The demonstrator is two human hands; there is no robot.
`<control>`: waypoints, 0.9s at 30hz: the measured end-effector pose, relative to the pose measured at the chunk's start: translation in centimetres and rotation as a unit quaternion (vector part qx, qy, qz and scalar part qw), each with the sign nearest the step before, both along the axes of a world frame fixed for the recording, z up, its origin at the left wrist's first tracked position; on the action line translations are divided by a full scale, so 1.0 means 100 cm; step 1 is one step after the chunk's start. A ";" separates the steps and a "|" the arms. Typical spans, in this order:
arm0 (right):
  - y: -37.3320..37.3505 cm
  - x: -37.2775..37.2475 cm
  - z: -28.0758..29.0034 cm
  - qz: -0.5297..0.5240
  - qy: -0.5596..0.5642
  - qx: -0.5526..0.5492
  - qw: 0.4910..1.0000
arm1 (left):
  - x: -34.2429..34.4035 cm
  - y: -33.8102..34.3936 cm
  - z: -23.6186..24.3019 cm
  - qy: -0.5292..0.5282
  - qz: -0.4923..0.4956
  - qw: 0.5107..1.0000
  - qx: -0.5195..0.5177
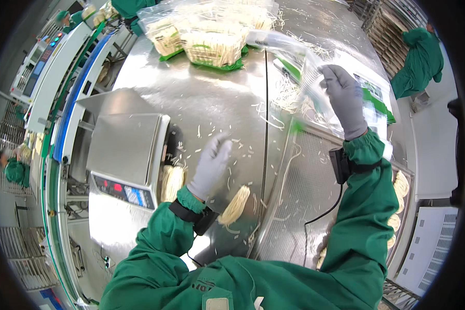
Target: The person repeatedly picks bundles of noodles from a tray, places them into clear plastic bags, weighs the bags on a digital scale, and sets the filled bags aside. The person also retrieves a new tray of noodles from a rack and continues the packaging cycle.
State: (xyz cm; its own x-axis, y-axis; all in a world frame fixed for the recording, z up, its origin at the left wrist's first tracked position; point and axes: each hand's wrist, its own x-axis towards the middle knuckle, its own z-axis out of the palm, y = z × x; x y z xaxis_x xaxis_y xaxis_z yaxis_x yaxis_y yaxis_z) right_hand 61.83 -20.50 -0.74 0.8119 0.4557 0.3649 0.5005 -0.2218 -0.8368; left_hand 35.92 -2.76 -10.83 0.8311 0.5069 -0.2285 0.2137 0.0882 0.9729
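Note:
My right hand [342,99], in a grey glove, is raised over the right side of the metal table. Its fingers are closed on the edge of a clear plastic bag [310,88] with green parts, blurred by motion. My left hand [211,166], also gloved, hovers over the table with fingers stretched out and nothing visible in them. Close to it lie a bundle of pale noodles [235,205] and another noodle bundle [172,183] beside the scale [126,150]. At the far side stand filled noodle bags [214,46] with green bottoms.
A perforated metal tray [305,191] lies right of the table seam, with noodle bundles [399,188] along its right edge. Flat bags [372,93] are stacked beyond my right hand. Noodle scraps litter the table. A conveyor [67,113] runs at left; a person in green [418,59] stands far right.

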 end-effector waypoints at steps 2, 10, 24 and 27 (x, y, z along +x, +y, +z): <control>-0.020 -0.034 0.016 0.084 0.203 0.122 0.968 | -0.030 -0.035 0.013 -0.017 -0.059 0.997 -0.036; -0.065 -0.251 -0.069 0.257 0.402 0.206 0.854 | -0.102 -0.115 0.052 -0.143 -0.032 0.965 -0.217; -0.079 -0.401 -0.029 0.117 0.257 0.017 0.959 | -0.238 -0.133 0.058 -0.102 -0.105 0.924 0.354; -0.086 -0.409 -0.020 0.007 0.258 0.134 0.957 | -0.276 -0.107 0.056 -0.112 -0.043 0.975 0.188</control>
